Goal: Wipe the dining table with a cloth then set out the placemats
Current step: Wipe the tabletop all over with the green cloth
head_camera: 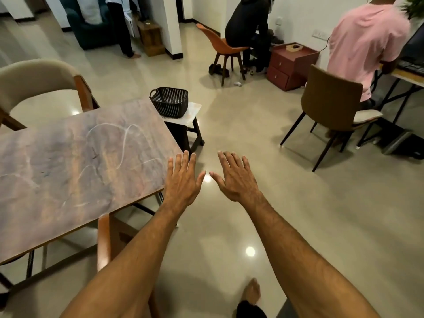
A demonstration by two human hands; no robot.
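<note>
While the left grip (183, 180) spreads flat, table (80, 161) lies just left.

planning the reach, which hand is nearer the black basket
Left. Left hand hovers in front of the black basket; right hand is off to its right, over floor.

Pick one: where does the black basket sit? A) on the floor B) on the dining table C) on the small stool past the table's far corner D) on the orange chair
C: the black basket stands on the light top of the small stool, just beyond the dining table.
</note>
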